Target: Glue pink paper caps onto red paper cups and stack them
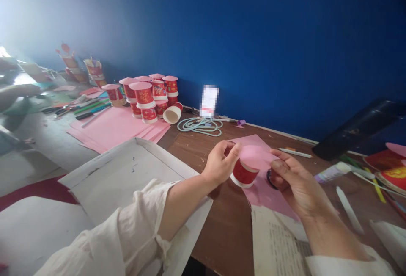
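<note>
A pink paper disc point(252, 155) spans the gap between my two hands, over a red paper cup point(246, 176) with a white rim. My left hand point(222, 161) is closed, thumb and fingers pinching the disc's left edge. On the opposite edge, my right hand point(292, 178) pinches the paper between thumb and forefinger. A black ring-shaped piece point(270, 178) shows by its lower fingers; what it belongs to is hidden. Whether the disc touches the cup, I cannot tell. Beneath them lies a pink paper sheet point(266, 195) on the brown table point(218, 229).
Stacked red cups with pink tops point(146, 94) stand back left, beside pink sheets point(114, 128). A white box lid point(136, 166) lies left. A coiled cable point(199, 127) sits near the blue wall point(253, 56). Rightward are a glue stick point(333, 172), a white pen point(349, 208) and a black cylinder point(358, 130).
</note>
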